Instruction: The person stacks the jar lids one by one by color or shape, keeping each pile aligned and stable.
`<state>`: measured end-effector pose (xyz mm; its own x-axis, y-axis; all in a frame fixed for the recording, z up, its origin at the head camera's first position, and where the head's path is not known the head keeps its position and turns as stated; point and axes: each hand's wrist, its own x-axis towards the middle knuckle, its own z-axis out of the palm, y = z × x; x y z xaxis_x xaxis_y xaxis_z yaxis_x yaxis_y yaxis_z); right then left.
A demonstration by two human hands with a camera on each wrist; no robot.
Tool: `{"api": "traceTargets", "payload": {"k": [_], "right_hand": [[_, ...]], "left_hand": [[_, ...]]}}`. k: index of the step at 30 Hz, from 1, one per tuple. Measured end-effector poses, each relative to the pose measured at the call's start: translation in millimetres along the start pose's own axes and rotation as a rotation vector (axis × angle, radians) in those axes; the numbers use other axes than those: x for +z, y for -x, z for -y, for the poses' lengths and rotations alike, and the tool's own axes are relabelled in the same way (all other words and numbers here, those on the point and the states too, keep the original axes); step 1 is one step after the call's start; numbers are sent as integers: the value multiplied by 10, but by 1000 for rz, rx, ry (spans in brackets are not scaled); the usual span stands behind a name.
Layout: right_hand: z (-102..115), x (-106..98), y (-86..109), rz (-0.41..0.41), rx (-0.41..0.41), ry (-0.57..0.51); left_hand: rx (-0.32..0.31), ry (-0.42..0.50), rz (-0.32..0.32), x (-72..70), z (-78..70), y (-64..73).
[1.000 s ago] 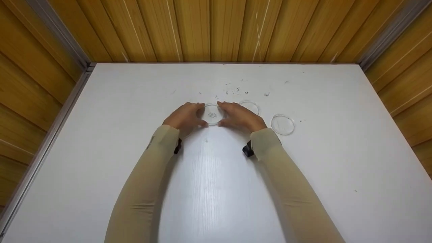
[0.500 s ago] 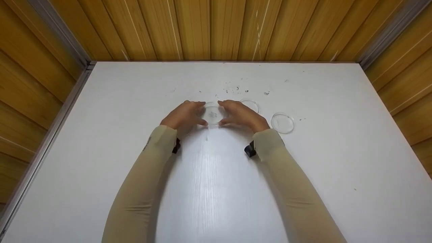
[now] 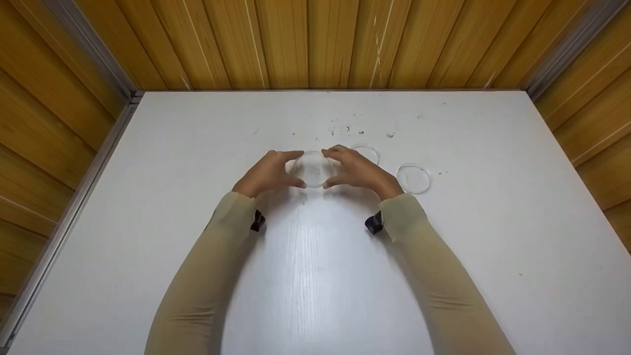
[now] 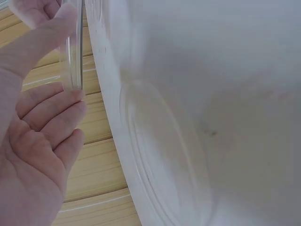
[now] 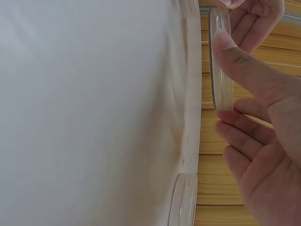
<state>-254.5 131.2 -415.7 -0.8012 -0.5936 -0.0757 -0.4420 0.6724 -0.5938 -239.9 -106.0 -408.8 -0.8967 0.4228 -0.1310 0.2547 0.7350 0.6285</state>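
Observation:
Between both hands is a clear round petri dish (image 3: 312,170) with small print on its flat face. My left hand (image 3: 268,173) grips its left side, thumb on the near edge and fingers on the far edge. My right hand (image 3: 362,172) grips the right side the same way. Seen from both wrists, the dish (image 4: 74,56) is edge-on and raised above the table. Another clear round dish (image 4: 164,150) lies on the table in the left wrist view; in the head view it is hidden around the left hand.
Two more clear dishes lie to the right: one dish (image 3: 372,150) partly behind the right hand, another dish (image 3: 414,178) further right. Dark specks (image 3: 347,129) mark the white table (image 3: 305,276). Wood-look panels (image 3: 325,44) stand along the back and sides.
The petri dish between the hands has come up off the table and slightly towards me. Shadows under the hands have spread. The two dishes on the right have stayed put.

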Motion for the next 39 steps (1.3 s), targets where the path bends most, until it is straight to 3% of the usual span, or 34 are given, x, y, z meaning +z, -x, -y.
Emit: {"api": "traceTargets", "payload": {"k": [12, 24, 28, 35, 39], "right_hand": [[78, 63, 216, 14, -65, -33], [140, 154, 406, 15, -122, -21], [147, 193, 438, 29, -120, -12], [163, 252, 458, 61, -88, -13], [181, 285, 469, 67, -89, -12]], "left_hand": [[84, 26, -52, 145, 18, 247], [108, 16, -112, 314, -15, 492], [108, -21, -112, 350, -43, 545], [46, -47, -73, 374, -64, 608], [81, -61, -59, 383, -40, 624]]}}
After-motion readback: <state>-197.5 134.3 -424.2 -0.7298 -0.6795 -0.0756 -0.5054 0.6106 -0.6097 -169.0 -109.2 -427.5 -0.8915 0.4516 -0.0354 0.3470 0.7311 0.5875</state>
